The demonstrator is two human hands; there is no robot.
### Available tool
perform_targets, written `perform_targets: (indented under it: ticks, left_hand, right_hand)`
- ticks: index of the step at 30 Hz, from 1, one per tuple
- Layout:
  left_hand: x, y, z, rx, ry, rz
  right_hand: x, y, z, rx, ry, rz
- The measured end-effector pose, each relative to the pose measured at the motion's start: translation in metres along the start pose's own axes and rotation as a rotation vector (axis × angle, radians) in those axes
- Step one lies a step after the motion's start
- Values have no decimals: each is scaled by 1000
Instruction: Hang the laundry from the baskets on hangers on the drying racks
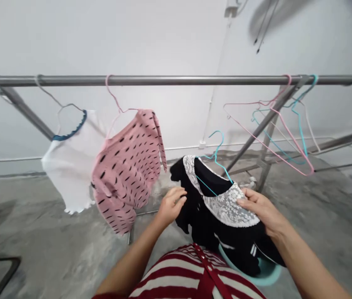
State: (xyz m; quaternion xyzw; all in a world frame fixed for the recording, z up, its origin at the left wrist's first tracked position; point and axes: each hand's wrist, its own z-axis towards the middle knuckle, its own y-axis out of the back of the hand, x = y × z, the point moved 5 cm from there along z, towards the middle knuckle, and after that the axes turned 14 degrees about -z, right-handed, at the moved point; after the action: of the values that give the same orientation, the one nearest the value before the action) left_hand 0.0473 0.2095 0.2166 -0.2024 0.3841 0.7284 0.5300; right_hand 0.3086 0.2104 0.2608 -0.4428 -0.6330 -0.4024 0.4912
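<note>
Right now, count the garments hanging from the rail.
2: a white top on a hanger at the left, and a pink dashed top overlapping it. The black lace-collared garment between the left hand and right hand is off the rail.

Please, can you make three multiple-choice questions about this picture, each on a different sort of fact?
1. Where does the right hand rest?
A. On the floor
B. On the white lace collar of the black garment
C. On a white top

2. What colour is the hanger inside the black garment?
A. Pink
B. White
C. Teal

3. What state is the pink dotted top in?
A. Hanging from the rail
B. Folded on the floor
C. Held in both hands

1: B, its fingers lie on the lace.
2: C, its teal hook shows above the collar.
3: A, a pink hanger hooks over the rail.
</note>
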Motion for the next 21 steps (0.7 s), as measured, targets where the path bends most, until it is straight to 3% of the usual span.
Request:
perform_targets:
  ticks: [3,5,10,13,16,21]
  left_hand:
    - [13,14,-30,7,81,30]
    - [11,35,-48,-60,87,62]
    - [-17,115,-77,-421,67,85]
    - [-32,149,-83,-574,77,98]
    - [-34,153,-86,-573,90,77]
    - [-17,126,-91,-484,166,-50]
  right_hand:
    - [15,-22,14,57,49,-30]
    - [31,-30,20,35,87,-51]
    - [91,-40,29,-139,274,-61]
    - [124,-53,38,-221,400,-71]
    - [144,-75,55,-228,473,-72]
    - [150,-106,87,-148,476,-40]
